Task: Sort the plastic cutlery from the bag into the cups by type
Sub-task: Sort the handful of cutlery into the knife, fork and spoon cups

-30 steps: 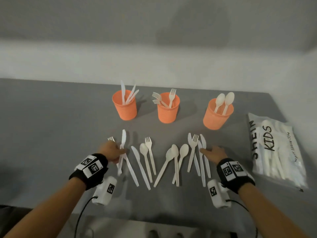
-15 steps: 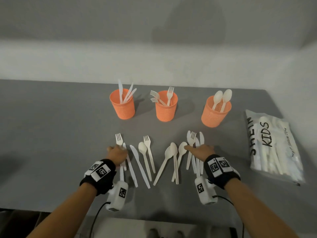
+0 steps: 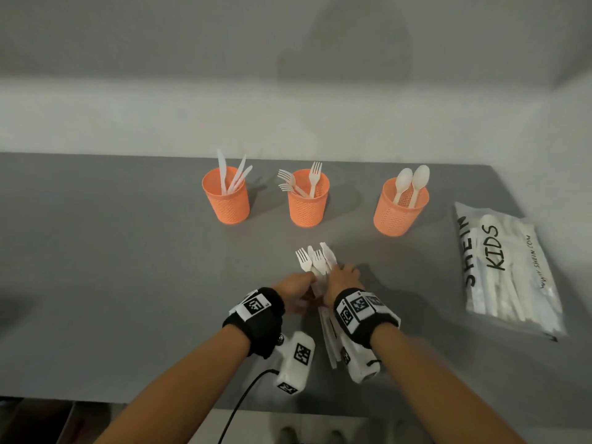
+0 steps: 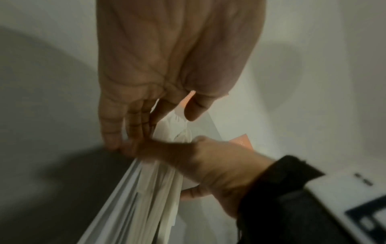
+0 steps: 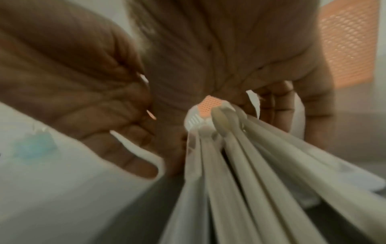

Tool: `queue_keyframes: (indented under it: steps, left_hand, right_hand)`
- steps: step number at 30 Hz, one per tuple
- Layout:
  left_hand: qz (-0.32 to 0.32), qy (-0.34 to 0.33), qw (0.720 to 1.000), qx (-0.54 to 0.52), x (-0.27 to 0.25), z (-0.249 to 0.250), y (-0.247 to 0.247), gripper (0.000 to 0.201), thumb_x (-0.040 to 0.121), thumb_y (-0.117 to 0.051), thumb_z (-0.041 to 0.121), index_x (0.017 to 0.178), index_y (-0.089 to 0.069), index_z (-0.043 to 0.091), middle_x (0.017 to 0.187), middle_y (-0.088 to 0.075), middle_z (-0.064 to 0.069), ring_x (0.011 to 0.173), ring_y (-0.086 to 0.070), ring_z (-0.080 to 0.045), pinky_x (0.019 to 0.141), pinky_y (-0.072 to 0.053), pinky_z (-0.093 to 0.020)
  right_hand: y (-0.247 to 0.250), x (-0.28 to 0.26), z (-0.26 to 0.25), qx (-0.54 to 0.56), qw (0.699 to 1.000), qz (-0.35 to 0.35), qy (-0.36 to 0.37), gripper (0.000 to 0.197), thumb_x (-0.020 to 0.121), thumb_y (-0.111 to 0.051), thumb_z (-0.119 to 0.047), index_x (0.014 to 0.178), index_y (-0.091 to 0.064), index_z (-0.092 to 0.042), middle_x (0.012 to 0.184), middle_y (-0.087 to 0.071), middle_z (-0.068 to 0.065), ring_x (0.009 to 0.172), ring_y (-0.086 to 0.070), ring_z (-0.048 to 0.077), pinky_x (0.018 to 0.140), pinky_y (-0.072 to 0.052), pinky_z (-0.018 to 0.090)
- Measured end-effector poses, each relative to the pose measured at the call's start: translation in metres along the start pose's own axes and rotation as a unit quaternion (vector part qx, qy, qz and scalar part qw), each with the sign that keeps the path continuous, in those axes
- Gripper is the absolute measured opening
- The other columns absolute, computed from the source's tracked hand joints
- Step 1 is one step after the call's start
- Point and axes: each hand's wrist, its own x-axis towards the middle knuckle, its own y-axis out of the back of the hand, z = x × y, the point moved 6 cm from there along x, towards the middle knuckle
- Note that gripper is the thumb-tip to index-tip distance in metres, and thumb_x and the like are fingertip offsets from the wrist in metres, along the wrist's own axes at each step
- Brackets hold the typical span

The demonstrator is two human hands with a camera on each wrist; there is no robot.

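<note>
A bundle of white plastic cutlery (image 3: 315,261) lies gathered at the table's middle, with fork and knife ends fanning out away from me. My left hand (image 3: 296,283) pinches it from the left and my right hand (image 3: 344,275) wraps it from the right. In the left wrist view the handles (image 4: 146,198) run out below both hands. Three orange mesh cups stand behind: the knife cup (image 3: 228,203), the fork cup (image 3: 307,206) and the spoon cup (image 3: 397,216). The bag (image 3: 509,270) lies at the right with more cutlery inside.
The grey table (image 3: 112,267) ends at a white wall behind the cups. Its front edge runs just under my forearms. Cables hang from the wrist cameras near that edge.
Both hands have swept inward from the sides. The cutlery that lay spread in a row is now pushed together into one bundle between them.
</note>
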Motion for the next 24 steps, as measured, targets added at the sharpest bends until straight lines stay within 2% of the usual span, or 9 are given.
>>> queue_keyframes:
  steps: [2,6,9,11,14,18,24]
  left_hand:
    - [-0.004,0.007,0.999,-0.037,0.001,-0.001,0.002,0.023,0.091,-0.042,0.019,0.071,-0.05,0.012,0.07,-0.054,-0.004,0.065,-0.051,-0.016,0.064,-0.041,-0.026]
    - [-0.018,0.011,0.996,-0.092,0.003,-0.007,0.002,0.025,0.09,-0.045,0.021,0.067,-0.051,0.012,0.057,-0.057,0.0,0.064,-0.05,-0.015,0.065,-0.04,-0.026]
    - [-0.032,0.003,0.99,-0.137,0.003,-0.01,-0.002,0.021,0.09,-0.044,0.02,0.073,-0.055,0.011,0.065,-0.057,-0.002,0.07,-0.051,-0.016,0.071,-0.041,-0.027]
    - [-0.053,-0.001,0.986,-0.16,0.002,-0.012,-0.008,0.022,0.089,-0.043,0.02,0.074,-0.057,0.011,0.072,-0.054,-0.003,0.07,-0.048,-0.014,0.067,-0.039,-0.025]
    - [-0.075,-0.002,0.979,-0.19,0.003,-0.015,-0.013,0.022,0.088,-0.041,0.023,0.073,-0.053,0.013,0.072,-0.045,-0.003,0.065,-0.044,-0.013,0.061,-0.035,-0.023]
    - [-0.081,-0.008,0.976,-0.204,-0.002,-0.018,-0.013,0.017,0.082,-0.046,0.025,0.071,-0.052,0.013,0.073,-0.047,-0.004,0.066,-0.046,-0.014,0.062,-0.039,-0.023]
    - [-0.08,-0.014,0.977,-0.197,-0.006,-0.026,-0.014,0.027,0.091,-0.038,0.024,0.081,-0.06,0.013,0.077,-0.062,-0.001,0.079,-0.055,-0.015,0.074,-0.043,-0.026]
  right_hand:
    - [0.001,0.0,-0.002,-0.01,1.0,0.006,0.008,0.076,0.075,-0.075,-0.023,0.133,-0.032,-0.002,0.138,-0.032,0.017,0.129,-0.032,0.03,0.098,-0.042,0.036]
    - [0.005,0.003,-0.004,-0.026,0.999,0.017,0.018,0.063,0.079,-0.069,-0.014,0.131,-0.035,0.0,0.138,-0.036,0.021,0.131,-0.035,0.033,0.102,-0.039,0.035]
    - [0.007,0.005,-0.005,-0.043,0.998,0.024,0.031,0.05,0.08,-0.067,-0.013,0.124,-0.046,-0.001,0.133,-0.046,0.019,0.125,-0.044,0.033,0.098,-0.043,0.033]
    - [0.007,0.004,-0.007,-0.06,0.997,0.029,0.048,0.044,0.081,-0.066,-0.011,0.121,-0.05,-0.002,0.13,-0.05,0.019,0.122,-0.048,0.032,0.096,-0.044,0.034]
    - [0.006,0.002,-0.009,-0.074,0.995,0.038,0.062,0.045,0.081,-0.065,-0.007,0.123,-0.049,-0.002,0.132,-0.047,0.018,0.123,-0.046,0.032,0.097,-0.044,0.034]
    - [0.005,0.0,-0.011,-0.095,0.99,0.052,0.086,0.045,0.08,-0.066,-0.005,0.121,-0.049,-0.003,0.129,-0.052,0.017,0.122,-0.049,0.031,0.095,-0.045,0.034]
    - [0.004,-0.006,-0.014,-0.139,0.979,0.089,0.118,0.045,0.082,-0.064,-0.005,0.123,-0.045,-0.005,0.129,-0.051,0.017,0.121,-0.048,0.032,0.097,-0.043,0.037]
